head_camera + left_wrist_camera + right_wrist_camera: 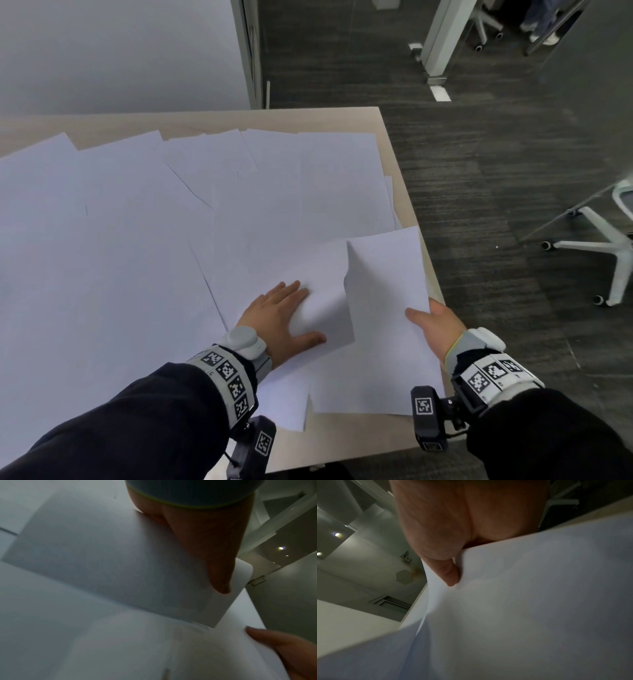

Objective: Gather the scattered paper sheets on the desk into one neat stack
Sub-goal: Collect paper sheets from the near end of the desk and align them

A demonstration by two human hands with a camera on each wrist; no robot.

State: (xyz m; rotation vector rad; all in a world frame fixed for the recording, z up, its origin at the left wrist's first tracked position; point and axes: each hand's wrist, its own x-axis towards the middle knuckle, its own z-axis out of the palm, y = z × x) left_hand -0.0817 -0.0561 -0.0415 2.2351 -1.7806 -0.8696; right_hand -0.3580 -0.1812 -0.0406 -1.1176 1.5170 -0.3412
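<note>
Sheet (387, 308) pinched by right hand (436, 327) thumb over fingers.

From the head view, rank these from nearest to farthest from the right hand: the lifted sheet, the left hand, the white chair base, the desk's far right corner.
1. Lifted sheet: pinched in the right hand.
2. Left hand: to its left, flat on paper.
3. White chair base: on the floor, right.
4. Desk's far right corner: far ahead.
</note>
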